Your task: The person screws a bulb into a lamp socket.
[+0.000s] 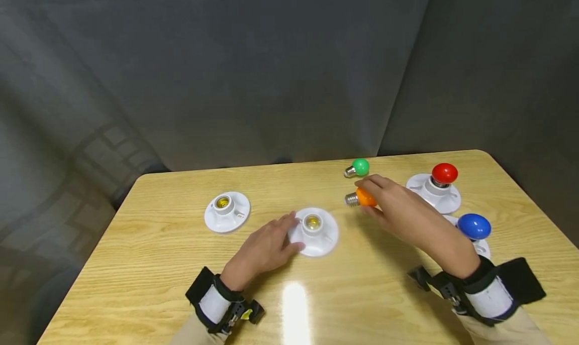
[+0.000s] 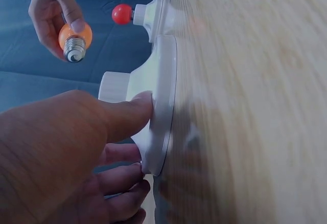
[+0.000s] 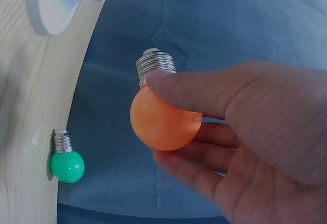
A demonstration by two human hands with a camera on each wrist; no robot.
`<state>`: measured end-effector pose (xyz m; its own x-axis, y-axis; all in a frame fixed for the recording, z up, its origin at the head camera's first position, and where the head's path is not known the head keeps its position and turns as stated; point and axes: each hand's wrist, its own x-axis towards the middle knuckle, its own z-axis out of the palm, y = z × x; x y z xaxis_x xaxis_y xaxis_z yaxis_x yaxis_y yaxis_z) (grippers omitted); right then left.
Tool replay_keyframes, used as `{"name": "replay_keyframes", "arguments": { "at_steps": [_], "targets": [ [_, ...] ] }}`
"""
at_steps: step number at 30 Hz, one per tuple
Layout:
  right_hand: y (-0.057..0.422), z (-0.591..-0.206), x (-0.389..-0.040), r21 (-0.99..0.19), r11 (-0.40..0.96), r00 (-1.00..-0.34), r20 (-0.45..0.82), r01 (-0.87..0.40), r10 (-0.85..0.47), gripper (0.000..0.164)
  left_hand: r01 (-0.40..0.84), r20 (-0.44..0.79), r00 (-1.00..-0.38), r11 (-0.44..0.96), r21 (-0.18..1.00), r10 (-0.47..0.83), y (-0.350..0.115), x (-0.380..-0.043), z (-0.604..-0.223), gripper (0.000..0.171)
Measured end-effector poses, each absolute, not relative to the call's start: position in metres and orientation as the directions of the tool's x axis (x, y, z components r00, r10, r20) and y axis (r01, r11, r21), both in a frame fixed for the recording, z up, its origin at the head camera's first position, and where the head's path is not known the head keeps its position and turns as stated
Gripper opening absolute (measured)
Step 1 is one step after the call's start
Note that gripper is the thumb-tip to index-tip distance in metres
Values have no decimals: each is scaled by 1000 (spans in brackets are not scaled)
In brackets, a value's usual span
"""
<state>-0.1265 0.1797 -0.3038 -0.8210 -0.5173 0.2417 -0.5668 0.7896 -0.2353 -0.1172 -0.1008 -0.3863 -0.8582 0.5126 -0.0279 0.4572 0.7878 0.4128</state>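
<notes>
My right hand [image 1: 398,209] pinches an orange light bulb [image 3: 161,117] between thumb and fingers, above the table. The bulb's metal screw end [image 1: 352,200] points left in the head view, toward a white lamp socket [image 1: 318,242] with an empty threaded hole. On that socket's left side my left hand [image 1: 269,244] grips the round base, thumb [image 2: 135,112] on its sloping face and fingers at the rim. Behind the orange bulb a green light bulb [image 1: 361,167] lies on its side near the table's far edge.
A second empty lamp socket [image 1: 242,207] stands on the wooden table [image 1: 158,264] at the left. To the right, a red bulb [image 1: 445,173] and a blue bulb [image 1: 474,226] sit in their own sockets, close to my right forearm. Dark cloth [image 1: 271,84] hangs behind the table.
</notes>
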Motion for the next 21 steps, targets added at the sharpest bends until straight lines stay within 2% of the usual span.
{"name": "replay_keyframes", "arguments": {
  "at_steps": [8,21],
  "targets": [
    [176,-300,-122,-229,794,-824,231,-563,-517,45,429,-57,-856,766,479,514,-100,-114,-385,65],
    [170,-296,-114,-222,782,-809,247,-583,-533,47,467,-53,-827,735,491,560,-98,-114,-383,63]
  ]
}}
